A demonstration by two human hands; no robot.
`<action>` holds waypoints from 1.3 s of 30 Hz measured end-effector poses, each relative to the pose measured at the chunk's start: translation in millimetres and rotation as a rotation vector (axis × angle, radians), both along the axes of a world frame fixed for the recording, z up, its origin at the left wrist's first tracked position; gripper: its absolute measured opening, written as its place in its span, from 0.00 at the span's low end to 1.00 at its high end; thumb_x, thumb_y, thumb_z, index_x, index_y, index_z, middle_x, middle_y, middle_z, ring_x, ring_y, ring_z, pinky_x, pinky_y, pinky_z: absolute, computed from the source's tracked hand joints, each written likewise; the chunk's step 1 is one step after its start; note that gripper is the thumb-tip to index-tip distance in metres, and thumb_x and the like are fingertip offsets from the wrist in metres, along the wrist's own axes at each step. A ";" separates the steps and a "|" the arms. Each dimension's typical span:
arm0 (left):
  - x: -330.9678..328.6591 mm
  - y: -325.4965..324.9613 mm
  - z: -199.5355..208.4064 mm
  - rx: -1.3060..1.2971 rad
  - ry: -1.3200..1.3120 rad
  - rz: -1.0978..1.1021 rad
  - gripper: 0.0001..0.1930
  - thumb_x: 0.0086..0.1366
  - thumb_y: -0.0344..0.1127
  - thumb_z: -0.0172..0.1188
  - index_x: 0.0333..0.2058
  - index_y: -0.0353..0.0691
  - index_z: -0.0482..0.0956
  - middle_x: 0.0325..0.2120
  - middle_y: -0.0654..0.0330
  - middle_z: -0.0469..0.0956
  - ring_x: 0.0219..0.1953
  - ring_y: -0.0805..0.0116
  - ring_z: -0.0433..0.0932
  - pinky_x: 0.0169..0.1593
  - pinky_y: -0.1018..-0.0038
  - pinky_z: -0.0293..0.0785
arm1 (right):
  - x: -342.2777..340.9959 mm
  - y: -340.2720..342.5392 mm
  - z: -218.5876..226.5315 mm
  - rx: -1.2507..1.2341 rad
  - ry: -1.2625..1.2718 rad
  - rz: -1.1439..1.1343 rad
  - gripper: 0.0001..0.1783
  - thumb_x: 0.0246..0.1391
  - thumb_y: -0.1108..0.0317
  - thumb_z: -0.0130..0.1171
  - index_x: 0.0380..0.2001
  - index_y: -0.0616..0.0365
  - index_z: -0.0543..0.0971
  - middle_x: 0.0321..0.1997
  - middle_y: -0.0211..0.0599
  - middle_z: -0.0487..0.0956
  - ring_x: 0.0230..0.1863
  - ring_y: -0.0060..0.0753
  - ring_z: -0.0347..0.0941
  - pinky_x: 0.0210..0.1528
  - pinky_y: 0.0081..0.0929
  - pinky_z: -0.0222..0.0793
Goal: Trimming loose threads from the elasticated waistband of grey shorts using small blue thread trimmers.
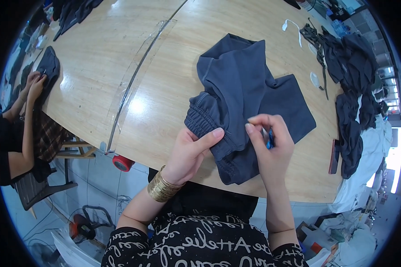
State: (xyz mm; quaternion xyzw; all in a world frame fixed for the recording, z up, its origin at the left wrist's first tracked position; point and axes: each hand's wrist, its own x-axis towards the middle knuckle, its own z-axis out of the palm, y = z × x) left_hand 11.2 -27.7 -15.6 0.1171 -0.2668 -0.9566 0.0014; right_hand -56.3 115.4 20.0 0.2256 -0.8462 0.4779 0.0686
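Note:
A pair of dark blue shorts (240,75) with a gathered elastic waistband (202,116) lies on the wooden table in front of me. My left hand (189,149) grips the waistband at its near side, thumb on top and fingers hidden beneath the cloth. Gold bangles circle that wrist. Just right of the waistband, my right hand (274,138) is closed, with thumb and forefinger close together over the fabric. A small blue thing (270,140) shows inside its palm, mostly covered by the fingers; its kind is not clear. Whether the fingertips pinch a thread cannot be seen.
Dark garments (354,66) are heaped along the table's right edge, near a dark red strip (333,156) and a white cord (294,30). A taped seam (138,71) crosses the tabletop. At the left, another person's hands (34,82) work on dark cloth.

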 end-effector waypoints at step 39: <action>11.8 36.8 25.5 -0.413 0.028 -0.024 0.18 0.59 0.26 0.56 0.48 0.31 0.67 0.42 0.60 0.73 0.43 0.75 0.72 0.48 0.77 0.68 | 42.0 51.8 17.0 0.323 0.288 0.071 0.13 0.45 0.60 0.62 0.29 0.56 0.75 0.21 0.29 0.73 0.22 0.28 0.69 0.24 0.24 0.59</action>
